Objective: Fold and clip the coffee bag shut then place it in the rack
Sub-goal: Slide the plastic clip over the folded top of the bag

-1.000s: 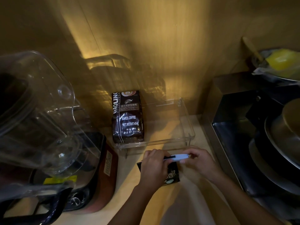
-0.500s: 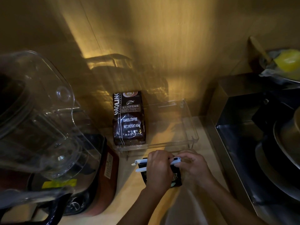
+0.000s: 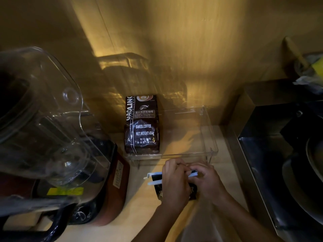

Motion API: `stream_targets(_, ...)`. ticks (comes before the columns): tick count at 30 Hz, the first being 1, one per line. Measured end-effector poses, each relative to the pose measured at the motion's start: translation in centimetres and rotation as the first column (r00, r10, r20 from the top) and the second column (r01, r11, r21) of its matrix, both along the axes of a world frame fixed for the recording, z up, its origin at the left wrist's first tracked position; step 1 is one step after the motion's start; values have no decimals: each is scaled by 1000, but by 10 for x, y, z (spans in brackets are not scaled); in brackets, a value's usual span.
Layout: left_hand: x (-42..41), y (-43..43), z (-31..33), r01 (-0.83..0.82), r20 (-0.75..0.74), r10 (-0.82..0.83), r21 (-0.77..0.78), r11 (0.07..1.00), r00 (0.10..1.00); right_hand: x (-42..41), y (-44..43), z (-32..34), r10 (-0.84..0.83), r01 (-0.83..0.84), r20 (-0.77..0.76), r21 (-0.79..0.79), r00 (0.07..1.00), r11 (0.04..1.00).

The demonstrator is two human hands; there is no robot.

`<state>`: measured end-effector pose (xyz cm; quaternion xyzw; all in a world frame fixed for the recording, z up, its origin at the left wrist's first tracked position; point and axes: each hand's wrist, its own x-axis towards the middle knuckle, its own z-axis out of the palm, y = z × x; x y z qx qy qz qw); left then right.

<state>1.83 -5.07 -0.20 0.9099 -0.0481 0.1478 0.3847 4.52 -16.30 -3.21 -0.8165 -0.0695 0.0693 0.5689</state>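
A small dark coffee bag (image 3: 192, 193) lies on the wooden counter just in front of the clear rack (image 3: 208, 137). A white bag clip (image 3: 153, 179) sits across the bag's top, its two arms still apart at the left end. My left hand (image 3: 174, 186) covers most of the bag and presses on the clip. My right hand (image 3: 206, 180) pinches the clip's right end. A larger brown coffee bag (image 3: 141, 126) lies in the left part of the rack.
A blender with a clear jug (image 3: 43, 123) and dark red base (image 3: 111, 189) stands close on the left. A dark steel sink (image 3: 279, 172) with pans fills the right. The wall rises right behind the rack.
The white clip has slid left across the bag's top, its open left end now sticking out past my left hand. Both hands have closed in together over the bag.
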Motion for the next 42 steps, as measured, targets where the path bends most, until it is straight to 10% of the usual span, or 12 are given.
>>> stream_targets(14, 5, 51, 12, 178, -136, -131, 437, 882, 982, 4, -13, -1, -12, 70, -192, 298, 981, 952)
stream_targets(42, -7, 40, 19, -3, -271, 61, 208, 978, 961, 9, -43, 0, 45, -43, -9, 157, 999, 987)
